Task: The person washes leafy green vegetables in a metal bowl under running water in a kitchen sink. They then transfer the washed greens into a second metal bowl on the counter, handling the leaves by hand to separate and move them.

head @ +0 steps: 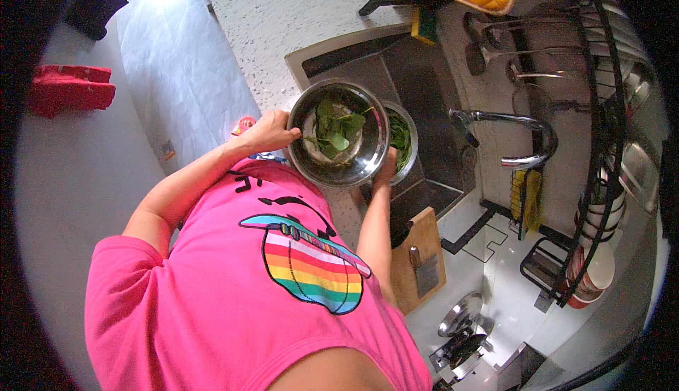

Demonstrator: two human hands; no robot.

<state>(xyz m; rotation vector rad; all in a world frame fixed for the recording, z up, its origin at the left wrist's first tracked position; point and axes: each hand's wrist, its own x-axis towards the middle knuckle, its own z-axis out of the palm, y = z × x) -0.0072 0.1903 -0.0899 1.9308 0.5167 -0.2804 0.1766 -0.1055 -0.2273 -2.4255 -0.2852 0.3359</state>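
Note:
A stainless steel bowl (374, 110) with a few green leaves (337, 128) in its bottom is at the near edge of the sink. My left hand (276, 128) grips its left rim, thumb over the edge. Behind its right side a second metal bowl (414, 144), partly covered, holds more leafy greens (402, 139). My right hand (388, 165) is where the two bowls overlap. Its fingers lie against the first bowl's right side and over the greens; the first bowl partly hides them, so its grip is unclear.
Beyond the bowls lies a dark sink (419, 78) with a chrome faucet (522, 120). A yellow-green sponge (424, 25) sits on the sink's edge. Right of my forearm are a wooden cutting board (432, 232) and a cleaver (427, 274). A dish rack (599, 126) lines the wall.

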